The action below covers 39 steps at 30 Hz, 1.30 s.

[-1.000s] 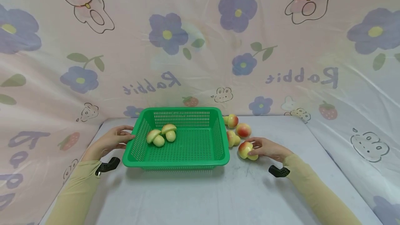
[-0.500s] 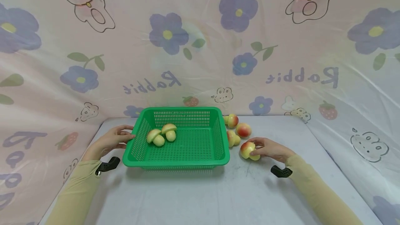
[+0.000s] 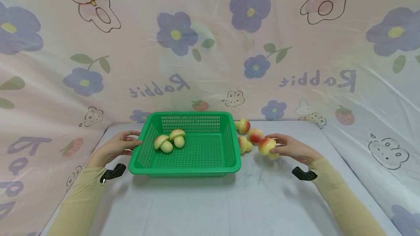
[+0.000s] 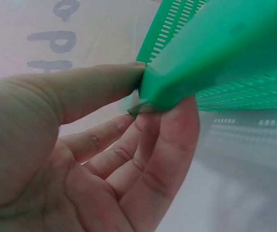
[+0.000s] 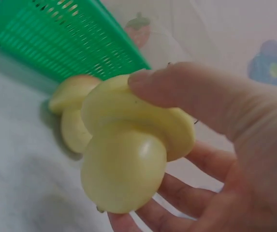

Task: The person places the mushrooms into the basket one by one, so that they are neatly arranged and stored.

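My left hand [image 3: 115, 145] pinches the left rim of a green plastic basket [image 3: 185, 171]; the left wrist view shows the thumb above and fingers below its edge [image 4: 165, 92]. My right hand [image 3: 293, 148] holds a toy mushroom [image 3: 266, 146], yellow with a reddish cap, to the right of the basket. In the right wrist view its pale round stem [image 5: 123, 169] faces the camera, thumb on the cap, fingers partly hidden behind. It appears slightly above the table. Two mushrooms, one [image 3: 162, 144] left and one [image 3: 177, 138] right, lie inside the basket's left part.
Beside the basket's right wall lie a mushroom [image 3: 244, 126] at the back, another mushroom [image 3: 244, 144] nearer, and a round reddish piece [image 3: 255, 135] whose underside is hidden. The white table [image 3: 197, 207] ends at a patterned cloth backdrop [image 3: 210, 57].
My right hand has moved right, away from the basket and slightly towards the back, carrying the mushroom with it. The left hand and the basket have stayed in place.
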{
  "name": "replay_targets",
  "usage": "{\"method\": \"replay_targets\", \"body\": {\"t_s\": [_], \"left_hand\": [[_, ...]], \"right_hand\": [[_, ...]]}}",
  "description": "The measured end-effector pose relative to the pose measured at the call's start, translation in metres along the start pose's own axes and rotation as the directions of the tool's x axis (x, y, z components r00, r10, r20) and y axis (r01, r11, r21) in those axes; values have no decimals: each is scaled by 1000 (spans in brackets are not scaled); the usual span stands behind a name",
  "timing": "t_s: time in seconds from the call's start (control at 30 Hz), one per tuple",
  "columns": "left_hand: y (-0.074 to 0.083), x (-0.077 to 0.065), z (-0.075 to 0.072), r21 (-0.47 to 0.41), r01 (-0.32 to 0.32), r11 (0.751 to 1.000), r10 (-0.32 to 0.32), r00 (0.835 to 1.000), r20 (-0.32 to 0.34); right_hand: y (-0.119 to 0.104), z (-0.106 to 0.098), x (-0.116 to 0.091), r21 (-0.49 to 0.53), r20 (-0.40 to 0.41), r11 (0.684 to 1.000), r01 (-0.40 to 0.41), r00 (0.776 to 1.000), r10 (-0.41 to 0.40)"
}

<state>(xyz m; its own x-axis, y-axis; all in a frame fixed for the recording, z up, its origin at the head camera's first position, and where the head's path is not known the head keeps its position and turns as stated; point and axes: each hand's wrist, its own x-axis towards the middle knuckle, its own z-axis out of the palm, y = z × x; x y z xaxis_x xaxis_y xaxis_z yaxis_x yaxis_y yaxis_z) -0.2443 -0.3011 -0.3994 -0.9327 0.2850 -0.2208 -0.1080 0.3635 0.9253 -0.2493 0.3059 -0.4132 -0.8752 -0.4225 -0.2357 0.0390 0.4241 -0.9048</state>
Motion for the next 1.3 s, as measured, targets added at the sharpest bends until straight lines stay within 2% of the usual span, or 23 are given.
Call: {"method": "replay_targets", "body": {"t_s": [0.17, 0.47, 0.73, 1.07, 1.3], "left_hand": [[0, 0, 0, 1, 4, 1000, -4, 1000, -2], [2, -1, -1, 5, 8, 1000, -8, 1000, 0], [2, 0, -1, 17, 18, 1000, -18, 1000, 2], [3, 0, 0, 25, 20, 999, -20, 1000, 5], [2, 2, -2, 24, 20, 1000, -21, 1000, 17]], "right_hand": [[-11, -5, -3, 8, 11, 999, 45, 999, -45], [-28, -5, -8, 26, 7, 997, 76, 997, -77], [-34, -4, -3, 53, 40, 991, 124, 991, -126], [-57, 9, 6, 125, 65, 986, 115, 990, -123], [-75, 21, 19, 215, 97, 967, 137, 982, -161]]}}
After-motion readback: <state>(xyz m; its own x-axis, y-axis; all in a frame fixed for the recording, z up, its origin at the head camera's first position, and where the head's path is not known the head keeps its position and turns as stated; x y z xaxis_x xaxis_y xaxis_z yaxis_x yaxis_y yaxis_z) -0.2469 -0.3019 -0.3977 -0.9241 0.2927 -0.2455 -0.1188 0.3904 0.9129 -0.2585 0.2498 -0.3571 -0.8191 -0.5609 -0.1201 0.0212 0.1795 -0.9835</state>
